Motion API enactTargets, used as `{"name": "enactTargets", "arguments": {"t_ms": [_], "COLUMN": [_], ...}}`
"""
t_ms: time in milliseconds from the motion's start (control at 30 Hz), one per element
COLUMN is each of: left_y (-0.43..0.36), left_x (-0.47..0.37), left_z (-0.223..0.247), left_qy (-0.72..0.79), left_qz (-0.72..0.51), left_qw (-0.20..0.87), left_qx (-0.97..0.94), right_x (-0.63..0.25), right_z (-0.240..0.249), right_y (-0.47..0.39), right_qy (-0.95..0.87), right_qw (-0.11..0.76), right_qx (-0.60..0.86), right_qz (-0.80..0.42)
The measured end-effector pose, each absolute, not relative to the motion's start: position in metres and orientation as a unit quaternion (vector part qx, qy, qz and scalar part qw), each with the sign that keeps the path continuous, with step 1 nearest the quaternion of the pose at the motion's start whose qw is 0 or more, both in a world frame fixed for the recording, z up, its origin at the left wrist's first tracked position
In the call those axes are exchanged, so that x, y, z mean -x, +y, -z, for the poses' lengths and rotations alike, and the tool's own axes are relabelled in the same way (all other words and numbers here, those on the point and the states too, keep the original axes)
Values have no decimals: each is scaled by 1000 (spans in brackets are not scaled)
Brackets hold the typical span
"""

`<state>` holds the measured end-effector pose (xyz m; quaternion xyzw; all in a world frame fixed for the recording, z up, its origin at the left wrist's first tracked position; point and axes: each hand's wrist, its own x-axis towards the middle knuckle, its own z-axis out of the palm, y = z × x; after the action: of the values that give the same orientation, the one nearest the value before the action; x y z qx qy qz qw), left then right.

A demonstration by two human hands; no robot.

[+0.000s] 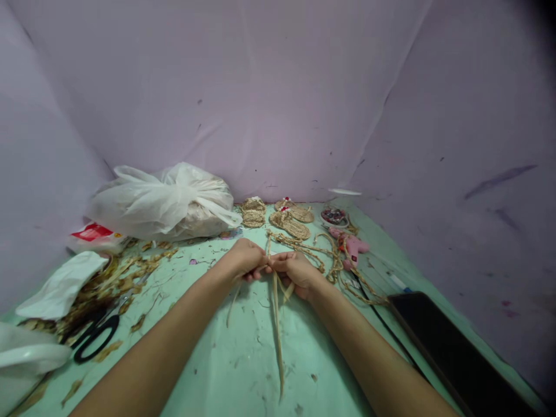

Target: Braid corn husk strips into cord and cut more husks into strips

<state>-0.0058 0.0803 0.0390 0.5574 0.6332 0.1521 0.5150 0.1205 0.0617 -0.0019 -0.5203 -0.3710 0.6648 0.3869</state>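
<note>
Near the middle of the green surface, my left hand (249,260) and my right hand (295,271) meet fingertip to fingertip. Both are closed on the same tan fibre strands (277,324), where a braided part meets loose ends. The longest strand hangs down toward the front, and shorter ends stick out below each hand. Beyond my hands, the braided cord (299,244) runs off to the right in loose loops. The exact crossing of the strands is hidden by my fingertips.
Woven slippers (290,225), a small bowl (334,218) and a pink glue gun (354,246) lie behind. A tied white plastic bag (174,202), scattered dry fibre (125,275) and black-handled scissors (98,339) are left; a black phone-like slab (452,353) is right.
</note>
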Motion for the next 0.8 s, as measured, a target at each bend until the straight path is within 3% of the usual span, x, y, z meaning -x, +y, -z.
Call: {"name": "enactTargets", "arguments": {"t_ms": [67,167,367,467,800], "left_y": [80,79,78,77,70], "left_x": [4,3,-3,-5,-15], "left_z": [-32,-26,-16,-7,-7], "left_qy": [607,622,676,675,652], "left_qz": [-115,-88,-101,-136,-218], "left_qw": [565,545,366,299,447], "left_qx": [-547,-555,-632,-660,-573], "right_x": [-123,-127,-128,-126,-114], "right_z": [2,3,-1,-7,-35], "right_y": [63,64,61,56,37], "right_qy": [-406,-502,-713,-748,-715], "right_qw": [367,327,240,200,54], "right_qx": [510,501,579,594,689], "right_qz": [-663,-624,-314,-219,-99]}}
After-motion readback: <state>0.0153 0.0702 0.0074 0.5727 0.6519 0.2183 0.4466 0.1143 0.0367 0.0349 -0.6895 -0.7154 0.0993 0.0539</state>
